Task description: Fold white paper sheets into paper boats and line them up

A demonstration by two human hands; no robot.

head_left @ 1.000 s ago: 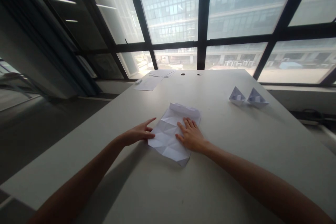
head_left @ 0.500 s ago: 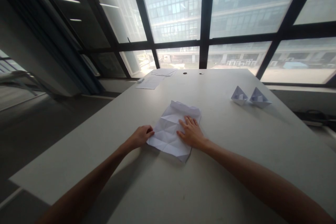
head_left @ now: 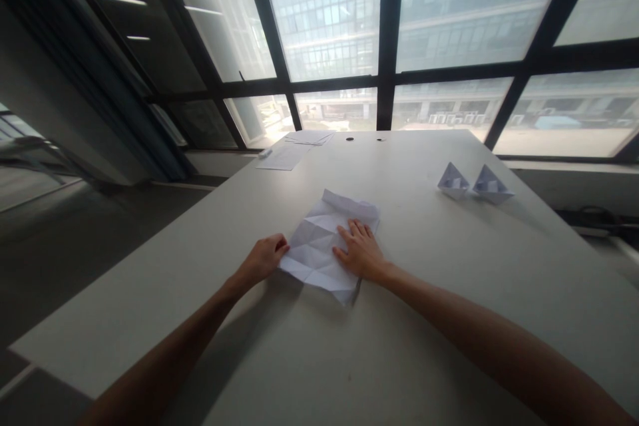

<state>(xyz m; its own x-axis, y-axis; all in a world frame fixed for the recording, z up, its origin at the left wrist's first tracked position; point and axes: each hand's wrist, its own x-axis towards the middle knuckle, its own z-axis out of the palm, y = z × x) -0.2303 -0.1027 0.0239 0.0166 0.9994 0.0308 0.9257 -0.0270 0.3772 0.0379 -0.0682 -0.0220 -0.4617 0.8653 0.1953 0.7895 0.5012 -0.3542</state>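
Note:
A creased white sheet of paper (head_left: 313,246) lies on the white table (head_left: 414,253) in front of me, its surface crossed by fold lines and its near corner slightly raised. My left hand (head_left: 264,256) pinches the sheet's left edge between thumb and curled fingers. On the right part of the sheet, my right hand (head_left: 362,249) rests flat with its fingers spread, pressing the paper. Two folded paper boats, one on the left (head_left: 453,182) and one on the right (head_left: 492,185), stand side by side at the back right.
More white paper sheets (head_left: 285,157) lie at the table's far left corner, with a small object beside them. A round dark hole (head_left: 350,139) is near the far edge. Large dark-framed windows (head_left: 387,46) rise beyond the table, and a dark curtain (head_left: 100,73) hangs at left.
The view has shifted very slightly. Both hands keep their places on the creased paper, and its near right corner looks a little more bent.

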